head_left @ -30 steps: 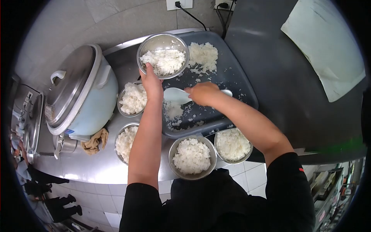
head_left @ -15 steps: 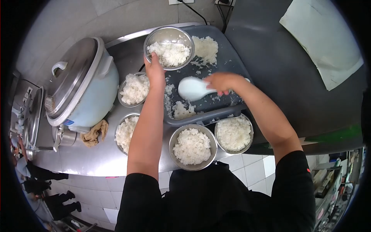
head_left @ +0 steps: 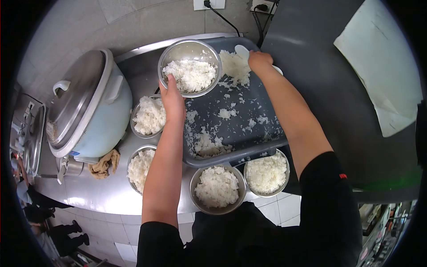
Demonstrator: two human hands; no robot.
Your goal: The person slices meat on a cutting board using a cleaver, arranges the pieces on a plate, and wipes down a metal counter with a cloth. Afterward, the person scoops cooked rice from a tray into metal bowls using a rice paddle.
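My left hand (head_left: 172,99) grips a steel bowl (head_left: 189,46) with white rice inside, thumb over the rim, above the left part of a dark grey tray (head_left: 249,104). My right hand (head_left: 261,61) is closed round a white rice paddle (head_left: 242,50) at the tray's far right corner. The paddle's blade touches a mound of rice (head_left: 234,66). More rice (head_left: 209,144) lies along the tray's near left side, with loose grains scattered between. Two rice-filled bowls (head_left: 218,187) (head_left: 267,172) stand at the tray's near edge, and two more (head_left: 149,116) (head_left: 140,168) stand left of it.
A large rice cooker (head_left: 104,118) with a steel lid stands at the left, beside a brown cloth (head_left: 104,163) and a small steel pot (head_left: 72,167). A pale sheet (head_left: 382,66) lies at the right. Black cables hang by the wall sockets. People are at the far lower left.
My right hand has moved the paddle from the tray's middle to the mound at its far right corner. My left hand still holds the bowl over the tray. The view has shifted slightly.
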